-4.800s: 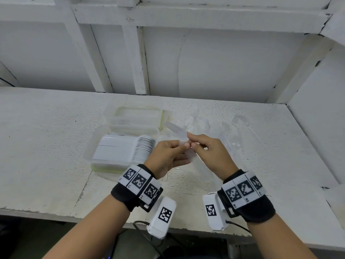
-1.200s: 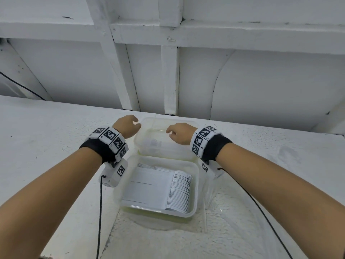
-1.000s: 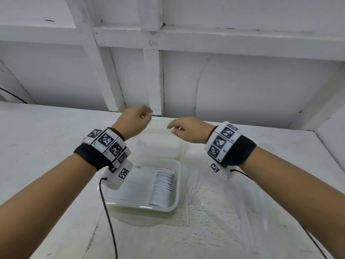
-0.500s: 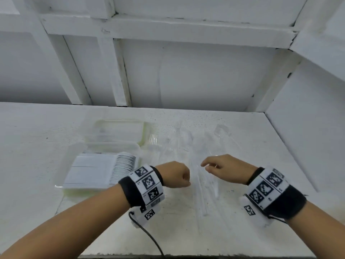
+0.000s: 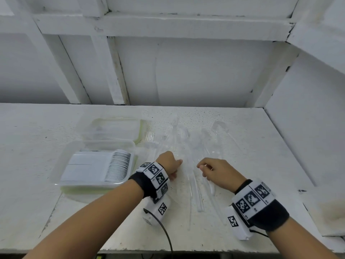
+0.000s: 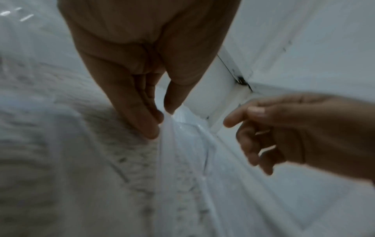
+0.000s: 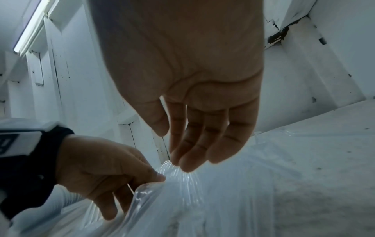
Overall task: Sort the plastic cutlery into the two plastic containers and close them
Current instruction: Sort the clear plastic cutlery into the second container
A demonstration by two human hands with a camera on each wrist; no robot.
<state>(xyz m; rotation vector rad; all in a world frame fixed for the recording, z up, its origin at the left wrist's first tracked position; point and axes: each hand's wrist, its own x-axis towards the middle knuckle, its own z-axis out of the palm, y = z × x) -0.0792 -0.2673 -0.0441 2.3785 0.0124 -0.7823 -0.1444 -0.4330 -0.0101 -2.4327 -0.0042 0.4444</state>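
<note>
Two clear plastic containers sit left of centre. The near container (image 5: 89, 185) is open and holds a row of white spoons (image 5: 119, 165). The far container (image 5: 112, 120) stands behind it. A clear plastic bag (image 7: 182, 200) with clear cutlery (image 5: 196, 187) lies spread over the middle of the shelf. My left hand (image 5: 180, 162) pinches a fold of the bag between thumb and fingers (image 6: 150, 128). My right hand (image 5: 200, 166) hovers just to the right, fingers loosely curled, fingertips (image 7: 186, 165) touching the bunched plastic without holding it.
More clear forks (image 5: 149, 139) and other clear pieces (image 5: 218, 128) lie further back on the white shelf (image 5: 37, 146). A white wall with beams closes the back. A side wall (image 5: 298, 128) bounds the right. The shelf's front edge runs below my forearms.
Both hands left the far container at the back and came down to the clear bag in the middle. The left hand has taken hold of the plastic.
</note>
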